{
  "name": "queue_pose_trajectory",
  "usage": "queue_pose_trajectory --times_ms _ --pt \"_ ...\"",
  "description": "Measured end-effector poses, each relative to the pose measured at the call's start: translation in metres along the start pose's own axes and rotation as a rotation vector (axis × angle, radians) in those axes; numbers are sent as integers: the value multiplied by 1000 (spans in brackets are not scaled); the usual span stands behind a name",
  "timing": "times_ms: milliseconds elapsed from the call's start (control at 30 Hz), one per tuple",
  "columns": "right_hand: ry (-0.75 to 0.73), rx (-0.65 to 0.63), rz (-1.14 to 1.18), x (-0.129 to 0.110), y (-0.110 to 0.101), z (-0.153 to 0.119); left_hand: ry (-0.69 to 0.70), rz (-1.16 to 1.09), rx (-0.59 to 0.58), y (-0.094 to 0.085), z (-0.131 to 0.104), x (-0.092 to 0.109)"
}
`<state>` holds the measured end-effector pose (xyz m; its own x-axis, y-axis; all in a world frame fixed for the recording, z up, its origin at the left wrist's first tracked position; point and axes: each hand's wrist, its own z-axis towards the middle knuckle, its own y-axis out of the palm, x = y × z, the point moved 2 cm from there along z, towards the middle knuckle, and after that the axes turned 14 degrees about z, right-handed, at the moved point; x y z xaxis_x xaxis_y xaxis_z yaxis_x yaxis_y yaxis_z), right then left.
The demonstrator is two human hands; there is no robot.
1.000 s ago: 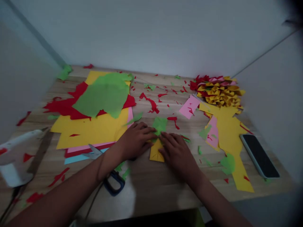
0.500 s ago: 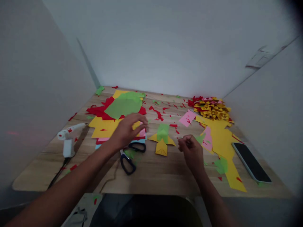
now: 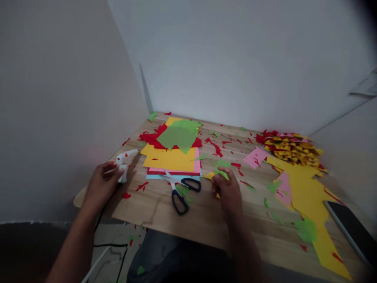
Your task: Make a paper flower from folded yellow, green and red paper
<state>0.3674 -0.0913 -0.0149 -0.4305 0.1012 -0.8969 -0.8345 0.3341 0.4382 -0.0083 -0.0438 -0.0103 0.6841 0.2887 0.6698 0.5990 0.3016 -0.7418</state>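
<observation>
Left hand point(image 3: 101, 184) beside a white plastic glue gun point(image 3: 123, 168)

The person's left fingers are half curled at the glue gun's handle; whether they grasp it cannot be told. The right hand point(image 3: 228, 190), loosely curled (its hold is unclear too), partly hides a folded yellow-and-green paper piece point(image 3: 221, 163) behind it. Open metal scissors with dark blue handles point(image 3: 174, 183) lie between both hands.

Wooden table point(image 3: 203, 222) strewn with cut paper
Left: a glue gun point(image 3: 123, 174), a paper stack point(image 3: 169, 160), open scissors point(image 3: 173, 182) with blades over the stack's edge. Middle: a green-and-yellow piece point(image 3: 222, 164), partly hidden; red scraps point(image 3: 216, 148). Right: a pink card point(image 3: 253, 157), folded-paper pile point(image 3: 291, 150), yellow sheet point(image 3: 309, 196), phone point(image 3: 350, 226).
</observation>
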Motion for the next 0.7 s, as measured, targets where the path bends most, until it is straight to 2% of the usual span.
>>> queue_pose_trajectory --times_ms 33,100,200,300,367,500,600,700 --pt "30 -77 -31 6 11 -1 4 25 -9 11 7 -5" --pt "42 -233 -152 13 29 -2 53 68 -55 21 15 -12" --pt "-6 -410 -536 14 43 -3 118 137 -103 18 14 -18" --pt "-37 -499 -929 11 49 -4 124 181 -86 14 8 -16" --pt "-42 -522 -1054 8 53 -5 113 164 -63 12 6 -8" --pt "-95 -576 -1132 2 65 -10 82 43 -60 7 0 11" --pt "-75 -637 -1146 5 71 -17 64 -40 -48 3 -6 23" --pt "-9 -649 -975 17 81 -23 89 -117 36 5 -14 39"
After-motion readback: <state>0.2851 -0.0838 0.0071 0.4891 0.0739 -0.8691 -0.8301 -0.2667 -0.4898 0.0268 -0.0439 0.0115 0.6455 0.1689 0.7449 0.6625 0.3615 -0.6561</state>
